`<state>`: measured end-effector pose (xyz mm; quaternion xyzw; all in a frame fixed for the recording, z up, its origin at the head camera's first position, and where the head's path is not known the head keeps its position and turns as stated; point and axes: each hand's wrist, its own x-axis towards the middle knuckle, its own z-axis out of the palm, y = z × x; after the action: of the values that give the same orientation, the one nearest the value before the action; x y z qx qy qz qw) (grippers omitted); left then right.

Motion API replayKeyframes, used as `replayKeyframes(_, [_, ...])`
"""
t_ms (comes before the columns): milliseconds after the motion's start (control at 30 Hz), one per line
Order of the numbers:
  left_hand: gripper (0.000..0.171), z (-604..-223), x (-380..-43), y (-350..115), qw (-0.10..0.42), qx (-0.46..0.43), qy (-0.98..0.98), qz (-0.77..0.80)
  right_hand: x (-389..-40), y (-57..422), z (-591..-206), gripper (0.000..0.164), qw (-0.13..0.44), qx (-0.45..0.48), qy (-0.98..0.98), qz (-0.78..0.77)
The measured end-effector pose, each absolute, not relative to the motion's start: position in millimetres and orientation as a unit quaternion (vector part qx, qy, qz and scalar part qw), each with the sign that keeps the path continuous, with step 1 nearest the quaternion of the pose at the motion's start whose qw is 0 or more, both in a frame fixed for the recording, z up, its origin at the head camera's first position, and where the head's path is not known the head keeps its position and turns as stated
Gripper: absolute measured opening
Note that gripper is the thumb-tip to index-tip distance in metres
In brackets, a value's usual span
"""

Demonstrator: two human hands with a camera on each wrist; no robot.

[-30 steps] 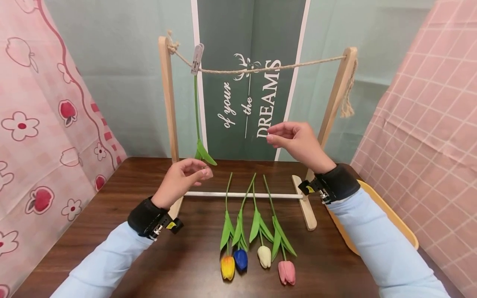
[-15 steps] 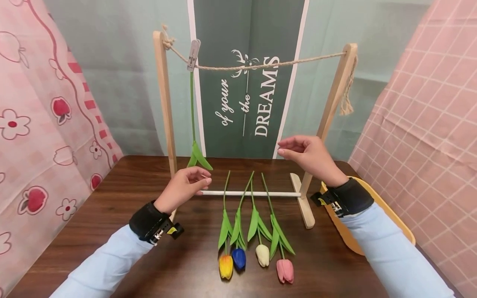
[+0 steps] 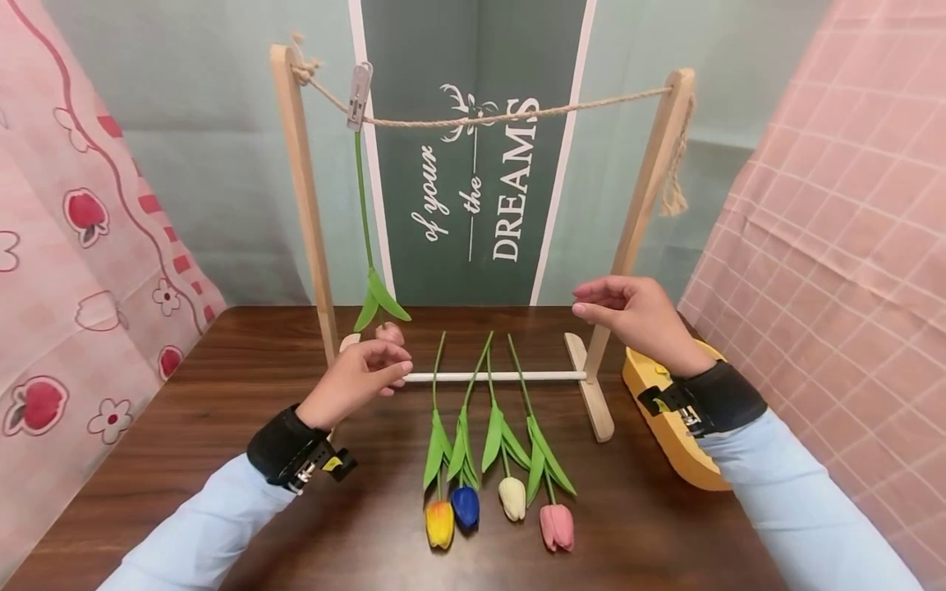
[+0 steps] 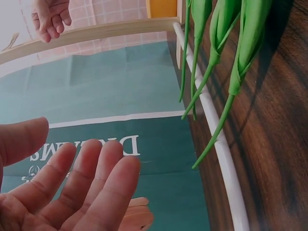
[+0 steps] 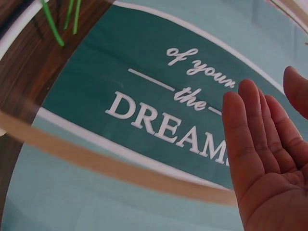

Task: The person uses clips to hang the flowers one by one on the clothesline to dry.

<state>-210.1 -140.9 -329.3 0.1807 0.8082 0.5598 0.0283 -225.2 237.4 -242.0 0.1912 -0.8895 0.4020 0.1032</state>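
Observation:
A tulip with a green stem (image 3: 362,197) hangs head down from a rope (image 3: 473,121), held by a clothespin (image 3: 360,97). Its dusky pink bloom (image 3: 389,332) shows just behind my left hand (image 3: 358,379). That hand is empty, its fingers loosely bent; in the left wrist view its fingers (image 4: 113,187) spread apart beside the bloom (image 4: 137,216). My right hand (image 3: 636,318), also empty, hovers before the right post, fingers extended in the right wrist view. On the table lie a yellow tulip (image 3: 439,525), a blue one (image 3: 466,507), a white one (image 3: 512,498) and a pink one (image 3: 557,526).
Two wooden posts, left (image 3: 301,197) and right (image 3: 650,180), carry the rope; a white rod (image 3: 532,377) joins their feet. The tulip stems cross this rod. A yellow tray (image 3: 665,427) sits at the right, partly behind my right forearm. Patterned cloths flank the table.
My right hand has moved right and down, toward the right post. My left hand has sunk slightly below the hanging tulip's leaves, and the bloom now shows. The head view has shifted a little.

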Motion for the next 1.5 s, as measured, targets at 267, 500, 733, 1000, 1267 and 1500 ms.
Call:
replayKeyframes(267, [0.024,-333.0,-212.2,-142.9,0.035,0.182,0.808,0.559,-222.7,258.5,-250.0,0.028,0.105,0.176,-0.895,0.397])
replayKeyframes(500, [0.024,-336.5,-210.0,-143.5,0.041,0.18,0.814,0.552,-218.6,279.7,-255.7,0.029,0.107,0.153,-0.908,0.375])
replayKeyframes(733, [0.028,-339.2,-207.8,-146.3,0.054,0.177,0.815,0.55,-219.8,303.9,-259.5,0.028,0.099,0.134,-0.921,0.351])
replayKeyframes(1000, [0.032,-344.3,-208.2,-148.7,0.066,0.176,0.807,0.559,-224.5,328.6,-265.5,0.032,0.087,0.114,-0.935,0.323])
replayKeyframes(1267, [0.035,-346.8,-208.3,-148.1,0.073,0.172,0.806,0.562,-227.2,355.7,-269.2,0.033,0.019,0.07,-0.947,0.312])
replayKeyframes(1500, [0.036,-351.7,-210.9,-144.7,0.08,0.161,0.804,0.566,-228.2,378.0,-281.6,0.036,-0.025,0.028,-0.949,0.313])
